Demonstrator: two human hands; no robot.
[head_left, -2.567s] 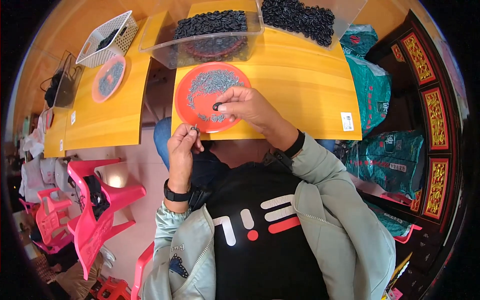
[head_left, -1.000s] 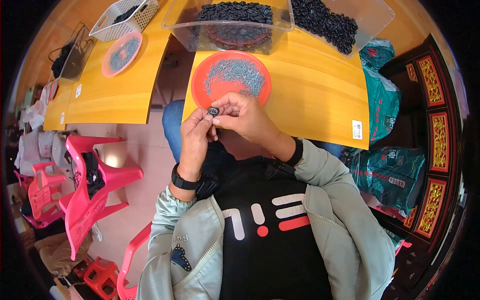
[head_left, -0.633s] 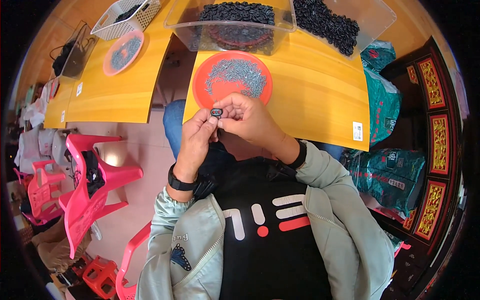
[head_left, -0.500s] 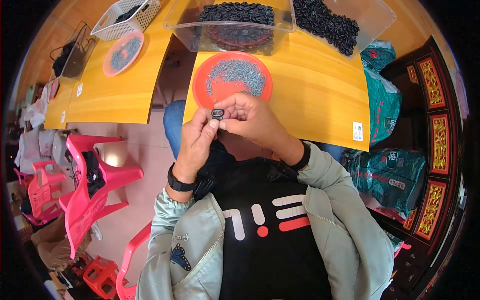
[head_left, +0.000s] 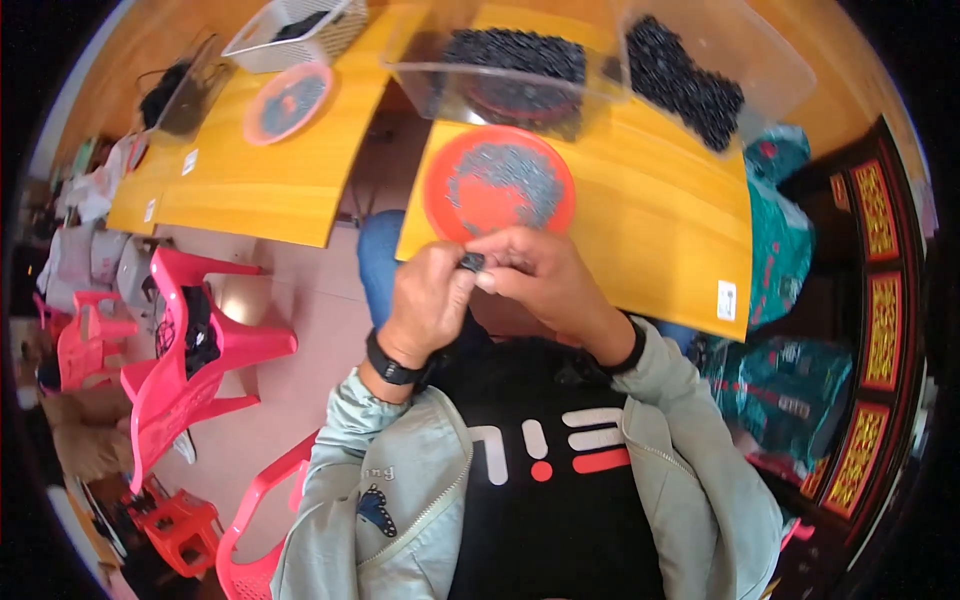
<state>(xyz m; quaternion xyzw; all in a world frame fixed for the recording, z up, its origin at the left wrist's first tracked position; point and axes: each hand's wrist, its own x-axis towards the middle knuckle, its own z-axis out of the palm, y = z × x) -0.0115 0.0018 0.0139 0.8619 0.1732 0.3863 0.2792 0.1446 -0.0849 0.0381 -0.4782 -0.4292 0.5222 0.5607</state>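
Between my hands, just off the table's near edge, is a small black oval part (head_left: 472, 262), blurred now; half a second ago two round holes showed in its face. My left hand (head_left: 432, 300) pinches it from the left, thumb and fingers closed. The thumb and forefinger of my right hand (head_left: 552, 280) close around its right end; whether they hold anything else I cannot tell. Right behind my fingertips sits a round red plate (head_left: 437, 185) with many small grey pin-like pieces (head_left: 520, 170) heaped on it.
Clear plastic bins (head_left: 500, 95) of black parts (head_left: 685, 90) stand behind the plate on the yellow table (head_left: 660, 230). On the left table are a pink dish (head_left: 262, 125) and a white basket (head_left: 290, 55). Pink chairs (head_left: 215, 340) stand left; green bags (head_left: 780, 390) lie right.
The whole view has shifted, so table and hands sit further right and lower. Both hands still hold the black part, whose holed face no longer shows clearly.
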